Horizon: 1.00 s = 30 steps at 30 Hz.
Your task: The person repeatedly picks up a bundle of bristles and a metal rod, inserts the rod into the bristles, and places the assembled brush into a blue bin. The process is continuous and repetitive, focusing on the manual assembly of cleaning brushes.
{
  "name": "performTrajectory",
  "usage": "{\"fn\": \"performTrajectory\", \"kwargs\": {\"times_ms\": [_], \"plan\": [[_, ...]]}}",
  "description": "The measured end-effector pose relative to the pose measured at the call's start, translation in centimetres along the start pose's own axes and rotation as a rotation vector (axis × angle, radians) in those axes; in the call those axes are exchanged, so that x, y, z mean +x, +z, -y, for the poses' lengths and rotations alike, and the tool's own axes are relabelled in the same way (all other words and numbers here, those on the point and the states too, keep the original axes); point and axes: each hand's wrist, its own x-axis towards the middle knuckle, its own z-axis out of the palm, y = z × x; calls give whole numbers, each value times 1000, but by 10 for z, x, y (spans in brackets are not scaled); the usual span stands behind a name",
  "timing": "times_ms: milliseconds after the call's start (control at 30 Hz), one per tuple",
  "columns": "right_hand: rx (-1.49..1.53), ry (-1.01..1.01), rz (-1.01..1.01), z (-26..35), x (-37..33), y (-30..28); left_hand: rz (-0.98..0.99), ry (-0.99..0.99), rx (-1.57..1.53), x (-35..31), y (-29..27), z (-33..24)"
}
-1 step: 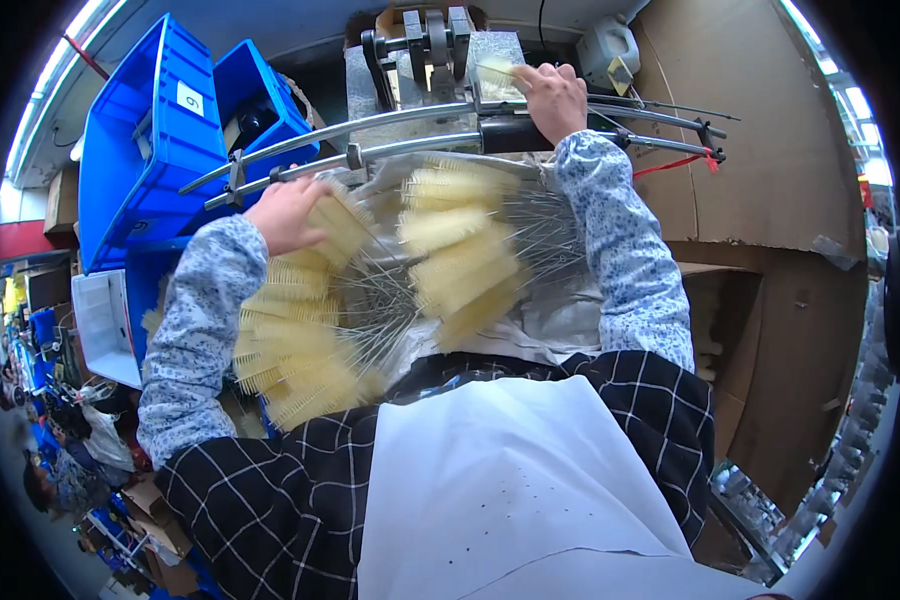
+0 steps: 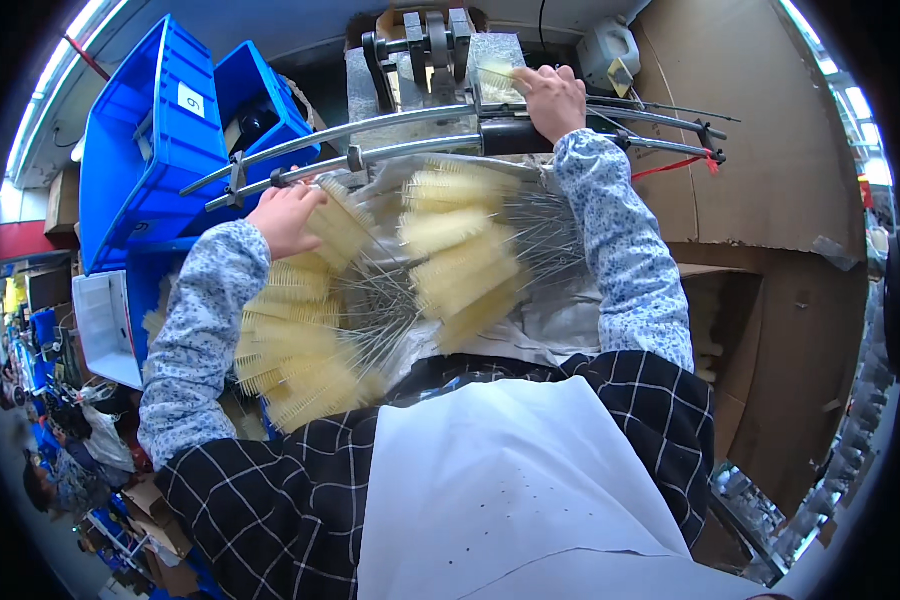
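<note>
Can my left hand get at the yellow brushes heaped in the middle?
Probably yes: only a yellow brush and wire stems seem to lie between the left hand and the middle brushes.

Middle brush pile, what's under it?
A pale, crumpled sheet shows around the brush pile; whatever lies directly beneath the pile is covered and can't be seen.

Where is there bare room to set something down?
Bare: the smooth white sheet over the lap, bordered by black checked cloth, and some crinkled grey sheeting between thin metal wires and the blue patterned right sleeve. Crowded: around the left hand and mid-picture, with pale yellow bristle brushes.
</note>
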Motion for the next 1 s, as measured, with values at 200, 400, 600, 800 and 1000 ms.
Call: {"fn": "performTrajectory", "kwargs": {"times_ms": [200,400,600,800,1000], "plan": [[-62,11,83,-5,7,6,161,-103,-73,-1,-8,-8],[-37,-64,-3,-8,9,14,122,32,-282,-19,-19,2],[57,-67,151,-15,12,20,77,-61,-555,-47,-60,-8],[98,9,101,-16,14,22,-92,-102,-632,-80,-85,-15],[157,8,167,-19,16,26,-175,-103,-644,-97,-88,-14]]}}
